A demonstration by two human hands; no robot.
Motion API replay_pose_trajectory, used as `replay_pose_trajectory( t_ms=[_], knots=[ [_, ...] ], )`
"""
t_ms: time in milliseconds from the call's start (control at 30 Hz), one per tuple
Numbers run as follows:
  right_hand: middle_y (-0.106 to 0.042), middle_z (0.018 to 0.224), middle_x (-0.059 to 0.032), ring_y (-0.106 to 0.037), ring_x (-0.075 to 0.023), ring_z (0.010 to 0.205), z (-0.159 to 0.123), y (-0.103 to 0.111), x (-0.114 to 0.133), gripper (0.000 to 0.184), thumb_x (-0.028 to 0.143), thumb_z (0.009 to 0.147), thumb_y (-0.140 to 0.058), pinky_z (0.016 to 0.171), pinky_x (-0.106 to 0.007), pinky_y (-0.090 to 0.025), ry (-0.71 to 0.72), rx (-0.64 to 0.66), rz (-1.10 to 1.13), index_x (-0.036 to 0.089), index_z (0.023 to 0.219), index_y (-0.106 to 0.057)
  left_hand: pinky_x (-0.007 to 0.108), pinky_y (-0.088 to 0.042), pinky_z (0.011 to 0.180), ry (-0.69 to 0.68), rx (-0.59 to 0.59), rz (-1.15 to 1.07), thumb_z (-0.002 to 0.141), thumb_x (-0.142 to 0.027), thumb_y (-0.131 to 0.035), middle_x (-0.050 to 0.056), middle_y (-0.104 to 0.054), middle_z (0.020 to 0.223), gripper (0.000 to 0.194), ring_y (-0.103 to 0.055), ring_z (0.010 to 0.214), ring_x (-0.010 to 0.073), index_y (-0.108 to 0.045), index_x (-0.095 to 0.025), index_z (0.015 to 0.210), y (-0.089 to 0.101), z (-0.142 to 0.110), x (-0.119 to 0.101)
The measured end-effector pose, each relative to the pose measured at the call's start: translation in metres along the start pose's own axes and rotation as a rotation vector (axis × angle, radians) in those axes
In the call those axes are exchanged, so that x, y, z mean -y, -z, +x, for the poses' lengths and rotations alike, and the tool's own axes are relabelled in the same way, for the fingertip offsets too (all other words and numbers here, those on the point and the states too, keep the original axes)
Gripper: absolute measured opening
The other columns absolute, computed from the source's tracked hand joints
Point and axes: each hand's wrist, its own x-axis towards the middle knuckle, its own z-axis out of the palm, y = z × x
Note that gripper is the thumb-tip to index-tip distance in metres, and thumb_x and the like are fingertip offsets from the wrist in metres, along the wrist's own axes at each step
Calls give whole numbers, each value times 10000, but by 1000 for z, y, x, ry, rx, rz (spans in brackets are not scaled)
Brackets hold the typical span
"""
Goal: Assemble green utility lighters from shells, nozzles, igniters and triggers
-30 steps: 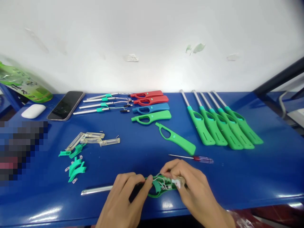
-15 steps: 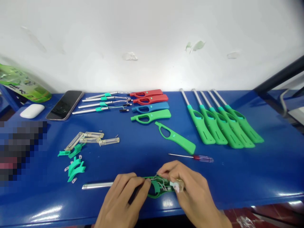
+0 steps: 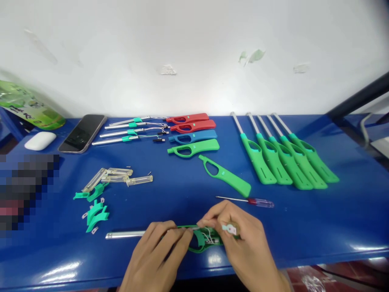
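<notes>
An opened green lighter half-shell (image 3: 199, 249) lies at the table's front, its metal tube (image 3: 126, 234) pointing left. White wires (image 3: 209, 232) and a teal trigger (image 3: 199, 238) show inside. My left hand (image 3: 158, 251) is closed around the shell's front part, fingertips by the trigger. With thumb and finger pinched together, my right hand (image 3: 240, 239) works at the shell's upper edge, on a wire end there. A small pale clip (image 3: 229, 229) and a yellowish clear part (image 3: 236, 228) show against that hand; the rest of them is hidden.
Beyond the hands lie a screwdriver (image 3: 258, 202) and a loose green shell half (image 3: 225, 176). Several assembled green lighters (image 3: 282, 158) stand in a row at right. Clear fuel tanks (image 3: 115, 177) and teal triggers (image 3: 95, 213) lie left, below a phone (image 3: 82, 134).
My right hand has shifted slightly left and up, its fingertips closer to my left hand. The pale clip has turned and moved a little right. My left hand stays in place.
</notes>
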Motion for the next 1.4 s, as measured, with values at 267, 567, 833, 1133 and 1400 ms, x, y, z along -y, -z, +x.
replay_pose_trajectory(
  t_ms=[267, 567, 833, 1133, 1400],
  knots=[
    [-679, 926, 21, -692, -100, 790, 5, 2, 9, 278, 47, 1013, -485, 749, -214, -616, 100, 78, -33, 245, 819, -476, 336, -464, 971, -21, 18, 30, 1112, -115, -401, 65, -724, 1089, 330, -593, 1070, 207, -700, -144, 1248, -2, -3, 2],
    [-711, 898, 38, -719, -129, 851, 2, 13, 9, 290, 82, 1003, -601, 725, -224, -595, 155, 46, -167, 254, 826, -448, 382, -449, 978, 31, -140, 63, 1051, -81, -559, 64, -751, 1060, 223, -624, 1042, 211, -736, -155, 1165, -8, 9, -7],
    [-729, 904, 41, -717, -130, 813, 0, 18, 12, 305, 168, 1016, -640, 713, -233, -553, 136, 14, -236, 256, 819, -425, 338, -521, 846, 62, -257, -100, 1059, -66, -541, 23, -792, 987, 227, -701, 932, 162, -718, -176, 1149, -21, 29, -10],
    [-660, 759, 35, -610, -130, 553, -18, 52, 8, 143, 381, 1111, -445, 529, -240, -496, 139, -46, -504, 287, 1090, -550, 341, -506, 903, 79, -273, -172, 971, 43, -594, 52, -722, 1023, 292, -633, 1025, 178, -721, -137, 1164, -25, 29, -13],
    [-763, 835, 42, -723, -123, 671, -12, 38, 2, 81, 238, 1043, -614, 632, -219, -554, 137, -12, -363, 279, 1029, -683, 370, -510, 888, 49, -220, -156, 966, 32, -602, 71, -703, 1012, 295, -597, 1004, 204, -724, -129, 1180, -26, 25, -13]
  ],
)
